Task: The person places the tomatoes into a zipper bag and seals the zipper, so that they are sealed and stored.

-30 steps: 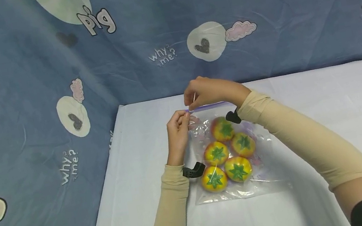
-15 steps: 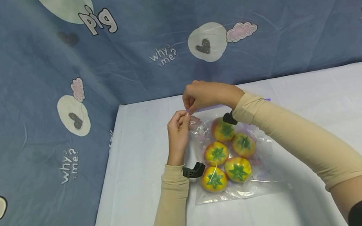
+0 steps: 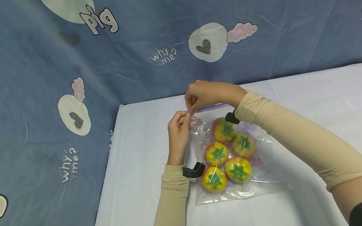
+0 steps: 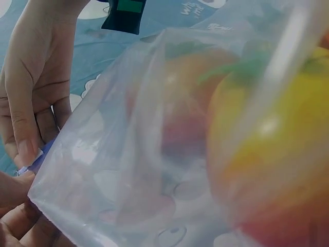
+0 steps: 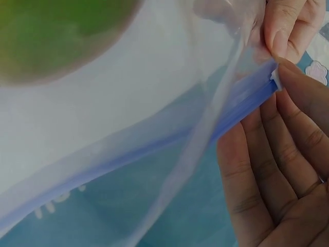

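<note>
A clear zip bag (image 3: 241,193) lies flat, holding several yellow-red round fruits (image 3: 238,169) with green star-shaped tops, like persimmons or tomatoes. My left hand (image 3: 179,133) pinches the bag's far left corner between thumb and fingers. Just above it, my right hand (image 3: 211,93) reaches across the bag's far edge and pinches that same corner. In the right wrist view, a small white slider (image 5: 276,79) sits at the end of the blue-purple zip strip (image 5: 169,140), between the right thumb and fingers. The right forearm hides part of the bag's far right side.
A white cloth (image 3: 138,200) covers the table under the bag. Behind and to the left hangs a blue patterned curtain (image 3: 137,24). Black wrist cameras, one on the left wrist (image 3: 194,170), one on the right (image 3: 232,117), hang close over the fruits.
My right hand has come down slightly onto the corner beside the left fingertips, its fingertips now closer together. The left hand, bag and fruits have stayed in place.
</note>
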A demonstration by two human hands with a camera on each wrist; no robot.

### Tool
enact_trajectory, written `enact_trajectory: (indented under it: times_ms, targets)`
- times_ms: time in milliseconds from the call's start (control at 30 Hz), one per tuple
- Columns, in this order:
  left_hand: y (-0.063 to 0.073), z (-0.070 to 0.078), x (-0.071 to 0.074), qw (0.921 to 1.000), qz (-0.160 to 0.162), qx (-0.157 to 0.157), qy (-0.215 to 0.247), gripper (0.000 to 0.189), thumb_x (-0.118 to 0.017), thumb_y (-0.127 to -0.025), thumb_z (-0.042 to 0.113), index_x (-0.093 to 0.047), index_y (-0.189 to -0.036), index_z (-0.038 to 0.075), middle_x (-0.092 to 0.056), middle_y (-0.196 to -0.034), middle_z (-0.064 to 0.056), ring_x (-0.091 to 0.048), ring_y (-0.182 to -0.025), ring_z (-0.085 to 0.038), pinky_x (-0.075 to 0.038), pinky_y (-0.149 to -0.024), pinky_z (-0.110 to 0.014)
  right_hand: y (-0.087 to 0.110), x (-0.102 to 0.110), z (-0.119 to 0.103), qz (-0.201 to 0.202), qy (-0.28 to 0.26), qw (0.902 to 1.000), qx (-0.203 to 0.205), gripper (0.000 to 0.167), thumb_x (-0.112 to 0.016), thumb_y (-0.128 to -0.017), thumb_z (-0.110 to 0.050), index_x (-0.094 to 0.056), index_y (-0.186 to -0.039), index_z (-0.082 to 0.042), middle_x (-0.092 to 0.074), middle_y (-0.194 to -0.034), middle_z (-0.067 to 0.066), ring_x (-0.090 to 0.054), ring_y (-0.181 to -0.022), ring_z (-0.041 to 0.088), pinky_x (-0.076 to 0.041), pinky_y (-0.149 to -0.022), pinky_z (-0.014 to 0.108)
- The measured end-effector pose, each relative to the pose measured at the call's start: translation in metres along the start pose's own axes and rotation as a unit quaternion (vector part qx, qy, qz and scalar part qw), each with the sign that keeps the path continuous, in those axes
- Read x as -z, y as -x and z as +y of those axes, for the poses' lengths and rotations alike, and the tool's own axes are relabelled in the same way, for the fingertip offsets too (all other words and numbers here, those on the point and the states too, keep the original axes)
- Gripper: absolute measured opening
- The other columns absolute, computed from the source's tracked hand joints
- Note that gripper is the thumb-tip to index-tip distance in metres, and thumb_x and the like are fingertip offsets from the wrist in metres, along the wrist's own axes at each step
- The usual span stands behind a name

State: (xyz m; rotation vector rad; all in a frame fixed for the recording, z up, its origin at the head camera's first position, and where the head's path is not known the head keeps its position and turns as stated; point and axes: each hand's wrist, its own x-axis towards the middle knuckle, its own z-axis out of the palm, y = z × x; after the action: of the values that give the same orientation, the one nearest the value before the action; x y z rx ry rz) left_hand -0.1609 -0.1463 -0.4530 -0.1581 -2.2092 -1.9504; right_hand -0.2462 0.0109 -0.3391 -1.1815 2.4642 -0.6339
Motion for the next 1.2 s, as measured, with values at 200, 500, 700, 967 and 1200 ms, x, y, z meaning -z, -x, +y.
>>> enact_trajectory:
  times_ms: [200,500,700,967,1200]
  targets:
    - [0.0005,-0.0002,-0.0003,1.0000,0.002,0.009,0.000,0.020,-0.057,-0.106,0.012,-0.066,-0.102,-0.005,-0.077,-0.090,-0.023,-0.068,-0.073,-0.001,-0.054,-0.066,-0.015,0.0013,0.0005,0.0020,-0.006,0.001,1.0000,0.003,0.008,-0.079,-0.090,-0.017,-0.078,-0.090,-0.009,-0.080,-0.088,0.005,-0.072,-0.088,0.020,-0.047,-0.103,0.046]
    - [0.0012,-0.0026,0.0001,0.9999,-0.007,0.010,0.011,0.021,-0.057,-0.107,0.015,-0.066,-0.103,-0.004,-0.076,-0.092,-0.026,-0.071,-0.075,-0.003,-0.057,-0.068,-0.017,0.0040,0.0002,0.0045,-0.010,-0.012,0.9999,-0.001,0.005,-0.077,-0.091,-0.012,-0.078,-0.088,-0.009,-0.079,-0.086,0.007,-0.071,-0.082,0.018,-0.052,-0.097,0.043]
    - [0.0008,-0.0018,0.0002,0.9999,-0.007,0.006,0.010,0.019,-0.057,-0.106,0.014,-0.066,-0.103,-0.003,-0.077,-0.091,-0.024,-0.072,-0.074,-0.002,-0.060,-0.069,-0.018,0.0048,0.0007,0.0062,-0.012,-0.013,0.9998,-0.005,0.005,-0.077,-0.092,-0.013,-0.078,-0.089,-0.009,-0.079,-0.087,0.007,-0.072,-0.081,0.017,-0.053,-0.092,0.039]
    - [0.0004,-0.0032,0.0003,0.9998,-0.007,0.007,0.016,0.020,-0.057,-0.106,0.013,-0.066,-0.105,-0.005,-0.075,-0.093,-0.028,-0.074,-0.077,-0.004,-0.063,-0.072,-0.020,0.0059,0.0007,0.0077,-0.017,-0.016,0.9997,-0.010,0.005,-0.076,-0.093,-0.012,-0.078,-0.089,-0.008,-0.079,-0.089,0.008,-0.073,-0.082,0.019,-0.059,-0.076,0.031]
    - [0.0001,-0.0037,-0.0002,0.9999,-0.001,0.006,0.012,0.020,-0.057,-0.106,0.011,-0.065,-0.105,-0.008,-0.075,-0.093,-0.030,-0.072,-0.073,-0.002,-0.063,-0.067,-0.019,0.0087,0.0017,0.0092,-0.018,-0.017,0.9997,-0.007,0.005,-0.076,-0.093,-0.012,-0.078,-0.089,-0.008,-0.079,-0.088,0.008,-0.073,-0.083,0.022,-0.059,-0.074,0.030]
